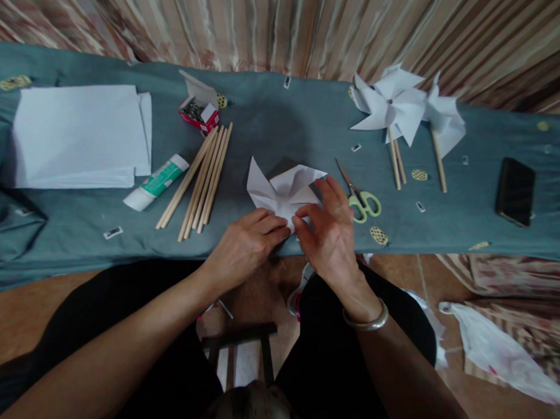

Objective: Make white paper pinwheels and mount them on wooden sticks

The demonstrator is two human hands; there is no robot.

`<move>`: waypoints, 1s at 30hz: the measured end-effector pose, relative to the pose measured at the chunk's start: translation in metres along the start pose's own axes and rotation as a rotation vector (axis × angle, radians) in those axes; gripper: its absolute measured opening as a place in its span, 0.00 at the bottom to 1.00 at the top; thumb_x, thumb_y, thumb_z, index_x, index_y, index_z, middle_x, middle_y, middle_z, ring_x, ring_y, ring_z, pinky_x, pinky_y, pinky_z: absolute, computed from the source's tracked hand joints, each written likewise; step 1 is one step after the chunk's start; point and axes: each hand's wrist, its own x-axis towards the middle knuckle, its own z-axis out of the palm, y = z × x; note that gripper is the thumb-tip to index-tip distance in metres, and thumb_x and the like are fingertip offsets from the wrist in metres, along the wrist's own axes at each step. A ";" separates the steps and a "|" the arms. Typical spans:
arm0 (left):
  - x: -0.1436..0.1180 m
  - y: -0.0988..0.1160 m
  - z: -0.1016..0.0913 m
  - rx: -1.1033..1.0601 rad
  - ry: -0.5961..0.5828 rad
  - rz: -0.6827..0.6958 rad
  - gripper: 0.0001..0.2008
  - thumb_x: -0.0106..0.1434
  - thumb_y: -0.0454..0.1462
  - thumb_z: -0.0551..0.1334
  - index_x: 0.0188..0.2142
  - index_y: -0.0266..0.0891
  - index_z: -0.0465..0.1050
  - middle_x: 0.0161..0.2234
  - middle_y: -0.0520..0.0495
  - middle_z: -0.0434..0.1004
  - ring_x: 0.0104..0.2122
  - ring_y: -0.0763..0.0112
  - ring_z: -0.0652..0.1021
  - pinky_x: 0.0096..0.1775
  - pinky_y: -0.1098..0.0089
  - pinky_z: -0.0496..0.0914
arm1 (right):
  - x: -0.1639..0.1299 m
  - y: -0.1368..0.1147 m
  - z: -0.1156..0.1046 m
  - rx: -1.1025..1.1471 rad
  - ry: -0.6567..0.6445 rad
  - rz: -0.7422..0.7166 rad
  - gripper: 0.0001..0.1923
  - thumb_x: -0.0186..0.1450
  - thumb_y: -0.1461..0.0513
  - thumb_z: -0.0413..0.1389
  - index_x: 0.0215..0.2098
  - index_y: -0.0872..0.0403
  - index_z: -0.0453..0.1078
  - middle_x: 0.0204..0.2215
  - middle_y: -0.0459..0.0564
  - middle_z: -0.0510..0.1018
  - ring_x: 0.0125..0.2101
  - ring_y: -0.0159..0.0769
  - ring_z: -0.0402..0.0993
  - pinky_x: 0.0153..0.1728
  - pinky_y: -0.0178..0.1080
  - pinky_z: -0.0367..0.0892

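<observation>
A white paper pinwheel (285,191) with pointed, partly folded blades lies near the front edge of the cloth-covered table. My left hand (247,239) is closed on its near edge, fingers pressed together on the paper. Beside it, the thumb and index finger of my right hand (329,228) pinch the same near part, while its other fingers reach along the right blade. Fingertips of both hands almost meet, hiding the paper between them. Just right of my right hand rest scissors (364,205) with pale green handles.
Left of the pinwheel lie several wooden sticks (205,186), a glue tube (157,182), a red box of small metal pieces (199,113) and a paper stack (76,137). Finished-looking pinwheels on sticks (393,106) lie back right, with a black phone (516,191) farther right.
</observation>
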 end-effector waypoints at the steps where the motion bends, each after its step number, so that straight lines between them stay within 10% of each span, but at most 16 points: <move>1: 0.000 0.000 0.000 0.004 0.005 0.003 0.10 0.68 0.31 0.55 0.44 0.33 0.75 0.41 0.44 0.78 0.39 0.65 0.74 0.41 0.66 0.75 | 0.000 -0.001 -0.001 0.000 -0.003 -0.009 0.08 0.67 0.61 0.52 0.37 0.49 0.74 0.64 0.50 0.62 0.68 0.53 0.48 0.62 0.60 0.53; 30: 0.000 -0.002 0.005 0.044 0.017 0.010 0.10 0.67 0.29 0.55 0.42 0.33 0.75 0.38 0.43 0.78 0.38 0.63 0.73 0.40 0.65 0.74 | -0.005 -0.006 0.012 -0.212 -0.131 -0.157 0.19 0.68 0.68 0.45 0.53 0.53 0.69 0.67 0.58 0.56 0.70 0.51 0.39 0.61 0.55 0.52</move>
